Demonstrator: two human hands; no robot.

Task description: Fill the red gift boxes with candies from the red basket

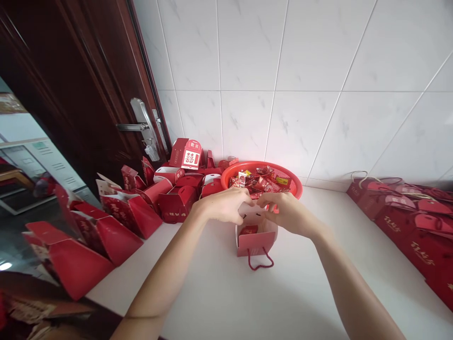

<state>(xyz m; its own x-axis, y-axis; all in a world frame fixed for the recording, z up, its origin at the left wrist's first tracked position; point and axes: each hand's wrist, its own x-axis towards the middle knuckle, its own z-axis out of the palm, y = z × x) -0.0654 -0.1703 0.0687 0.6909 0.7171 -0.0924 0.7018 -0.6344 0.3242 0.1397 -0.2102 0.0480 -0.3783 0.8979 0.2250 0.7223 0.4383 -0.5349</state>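
A small red paper gift box (pixel 256 243) stands on the white table with its top spread, and a dark red rope handle (pixel 261 267) hangs over its near side. Inside lies a red packet (pixel 248 230). My left hand (pixel 228 205) is closed on the far left edge of the box's pale upright flap. On the flap's right side, my right hand (pixel 285 212) pinches the edge with bent fingers. Just behind the hands sits a red plastic basket (pixel 297 189) holding several red-wrapped sweets (pixel 265 183).
Several red boxes (pixel 177 203) crowd the table's left side, with tall red bags (pixel 134 217) along its left edge. On the right stands a row of red gift bags (pixel 406 231). A tiled wall (pixel 311 118) closes the back, and a dark wooden door (pixel 88 85) is at left.
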